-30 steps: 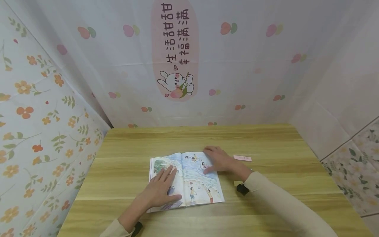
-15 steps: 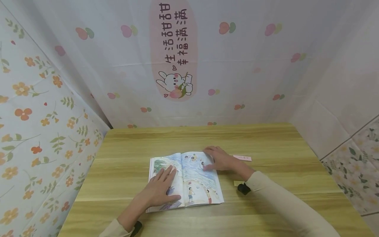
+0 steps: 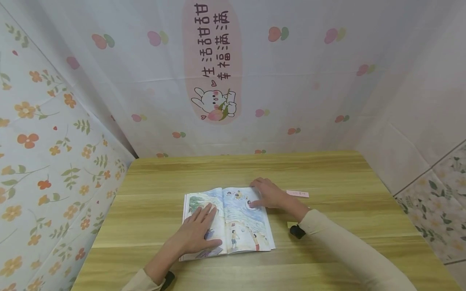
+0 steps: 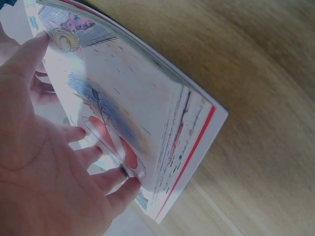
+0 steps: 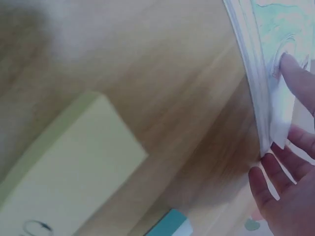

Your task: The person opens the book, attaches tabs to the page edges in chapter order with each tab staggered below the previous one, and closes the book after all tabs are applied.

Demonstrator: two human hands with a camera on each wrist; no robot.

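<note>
An open picture book [image 3: 244, 218] lies on the wooden table, showing a seaside scene across both pages. My left hand [image 3: 196, 234] rests on the left page with straight, spread fingers; the left wrist view has the same hand [image 4: 64, 147] over the page, near the stacked page edges. At the upper right corner of the book is my right hand [image 3: 269, 194]. Seen from the right wrist, its thumb [image 5: 295, 78] lies on top of the page while the fingers reach under the corner, pinching a slightly raised page [image 5: 283, 115] apart from those below.
Right of the book lies a pink strip [image 3: 297, 193]. A pale yellow block [image 5: 74, 167] sits below it, partly hidden by the right wrist in the head view. A teal-and-white item [image 5: 170, 223] shows at the right wrist view's lower edge. Patterned curtains [image 3: 284, 89] hang behind the table.
My right thumb has shifted slightly up the page, and the right page's edge has separated a little from the pages under it. The left hand stays in place.
</note>
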